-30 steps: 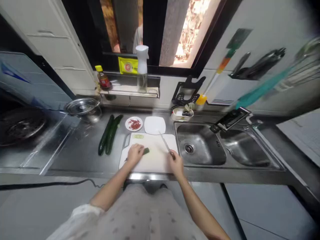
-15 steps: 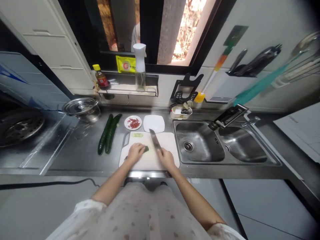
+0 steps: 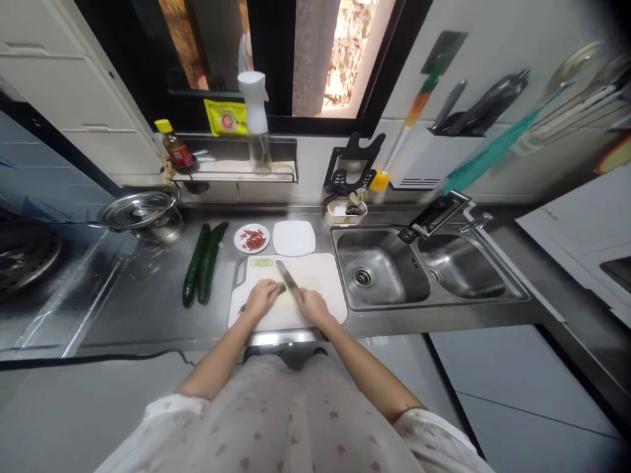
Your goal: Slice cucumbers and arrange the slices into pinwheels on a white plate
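A white cutting board (image 3: pixel 320 289) lies on the steel counter in front of me. My left hand (image 3: pixel 260 297) is closed over a short piece of cucumber (image 3: pixel 281 288), pinning it to the board. My right hand (image 3: pixel 311 306) grips the handle of a knife (image 3: pixel 286 279), whose blade stands right against the cucumber's exposed end. A few cut cucumber slices (image 3: pixel 261 263) lie at the board's far edge.
Two whole cucumbers (image 3: pixel 200 270) lie left of the board. Behind it are a small plate of chopped red chilli (image 3: pixel 252 238) and a white square plate (image 3: pixel 294 237). A double sink (image 3: pixel 424 276) is to the right, a lidded steel pot (image 3: pixel 142 215) to the left.
My right hand has swung the knife in from the board's right side to the cucumber piece. My left hand stayed on the cucumber. The camera view has shifted slightly.
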Available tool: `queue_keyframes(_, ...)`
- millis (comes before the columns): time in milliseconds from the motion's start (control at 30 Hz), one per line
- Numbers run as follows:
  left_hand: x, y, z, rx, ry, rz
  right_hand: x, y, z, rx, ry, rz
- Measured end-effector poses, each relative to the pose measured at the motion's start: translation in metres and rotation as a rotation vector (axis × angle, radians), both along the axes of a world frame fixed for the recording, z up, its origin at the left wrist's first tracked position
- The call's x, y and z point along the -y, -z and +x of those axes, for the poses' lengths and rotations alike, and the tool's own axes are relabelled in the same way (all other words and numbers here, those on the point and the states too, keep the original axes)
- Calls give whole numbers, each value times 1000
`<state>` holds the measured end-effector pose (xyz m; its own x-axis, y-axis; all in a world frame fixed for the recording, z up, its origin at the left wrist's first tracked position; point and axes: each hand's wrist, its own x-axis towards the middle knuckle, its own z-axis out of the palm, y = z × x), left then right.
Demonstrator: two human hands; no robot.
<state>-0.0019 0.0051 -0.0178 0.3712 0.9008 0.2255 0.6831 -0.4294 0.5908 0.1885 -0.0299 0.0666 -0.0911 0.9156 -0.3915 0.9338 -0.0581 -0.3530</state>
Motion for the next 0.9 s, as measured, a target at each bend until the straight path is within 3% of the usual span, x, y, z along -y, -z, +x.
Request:
queue_keyframes(233, -1, 5, -1, 0, 15, 19, 2, -3, -4, -15, -13, -4)
queue_keyframes(900, 1, 1, 0, -18, 27, 4, 2, -7, -9, 35, -44, -62)
